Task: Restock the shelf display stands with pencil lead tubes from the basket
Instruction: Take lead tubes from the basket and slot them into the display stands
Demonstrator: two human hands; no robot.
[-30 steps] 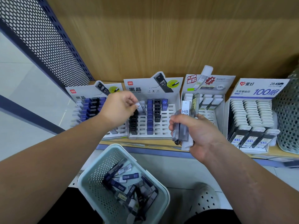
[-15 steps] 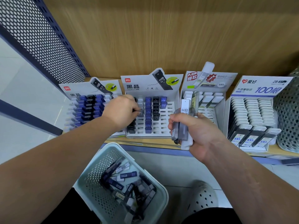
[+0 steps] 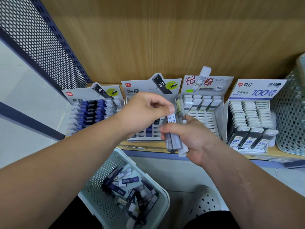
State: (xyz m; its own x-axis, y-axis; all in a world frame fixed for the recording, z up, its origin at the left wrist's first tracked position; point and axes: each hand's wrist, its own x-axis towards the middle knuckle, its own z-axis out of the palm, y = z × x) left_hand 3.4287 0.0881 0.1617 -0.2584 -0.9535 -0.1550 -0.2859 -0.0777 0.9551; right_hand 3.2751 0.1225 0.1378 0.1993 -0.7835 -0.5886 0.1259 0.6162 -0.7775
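Plainly unfinished: on the shelf, a stand shows empty slots, and the basket holds many tubes. The right hand grips a bundle; the left hand pinches its white tube.

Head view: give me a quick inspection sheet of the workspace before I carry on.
Surface: wooden shelf, four display stands in a row.
Job's things: basket below the shelf, loose lead tubes inside; third stand has empty slots.
Clutter: mesh container at shelf's right end.
Hands: right hand grips bundle of tubes; left hand thumb at HB 0.7 tube, grip unclear.
Cables: nothing seen.
Surroundings: wooden back panel, perforated side panel, shoe.
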